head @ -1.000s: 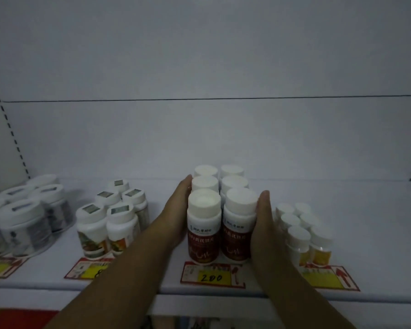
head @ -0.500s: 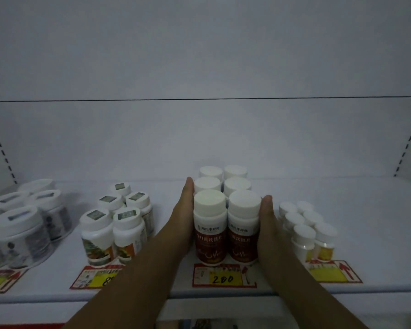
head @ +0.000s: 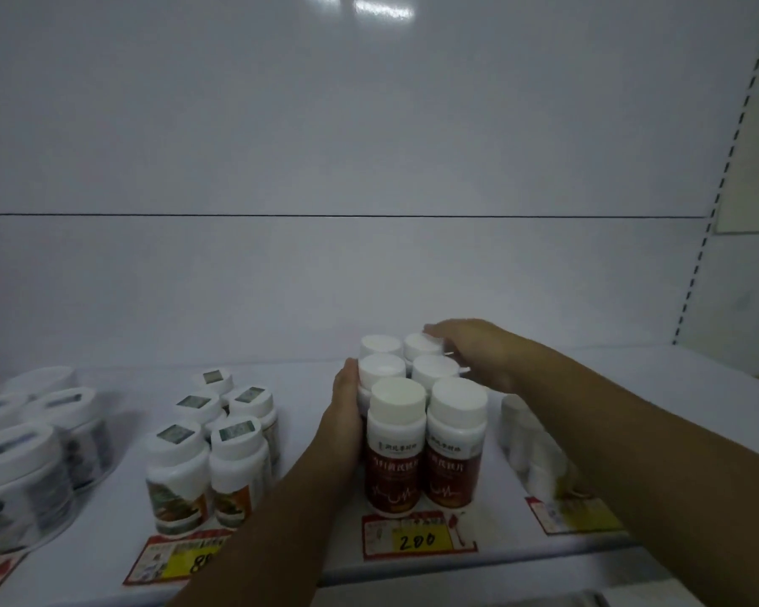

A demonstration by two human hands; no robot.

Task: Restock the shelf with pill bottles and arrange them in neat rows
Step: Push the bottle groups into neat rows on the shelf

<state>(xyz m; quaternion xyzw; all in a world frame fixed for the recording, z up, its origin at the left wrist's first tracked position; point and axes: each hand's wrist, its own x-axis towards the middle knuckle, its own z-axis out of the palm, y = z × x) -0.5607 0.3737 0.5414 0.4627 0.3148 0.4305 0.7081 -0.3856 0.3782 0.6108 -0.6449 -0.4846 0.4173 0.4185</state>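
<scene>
Both bare arms reach in from the bottom edge of my feed to one white shelf (head: 299,387). The red-label bottles (head: 397,449), white caps, stand upright near the shelf's front edge, mid-view. There are six, in two columns three deep, packed touching. The front pair sits right behind a price tag (head: 419,536) reading 200.

Left hand (head: 345,414): the palm is turned inward, flat against the left side of the block. Its fingers are straight and together, pointing toward the back panel, tips about level with the middle bottle's cap. It isn't wrapped round anything, just pressing the side. The forearm comes up diagonally from lower centre-left.

Right hand (head: 478,357): it sits higher and further back, with the forearm crossing in from the lower right corner. Its fingers stretch leftward along the right side of the two rear bottles, fingertips (head: 439,332) at the back-right cap. I read it as uncurled, touching rather than clutching. It's motion-blurred, so I can't tell how the thumb lies.

Left of the block and apart from it is a cluster of orange-label bottles (head: 207,457), then big jars (head: 23,470) at far left. Right of the block are small white bottles (head: 526,440), blurred and partly hidden by the right forearm.
</scene>
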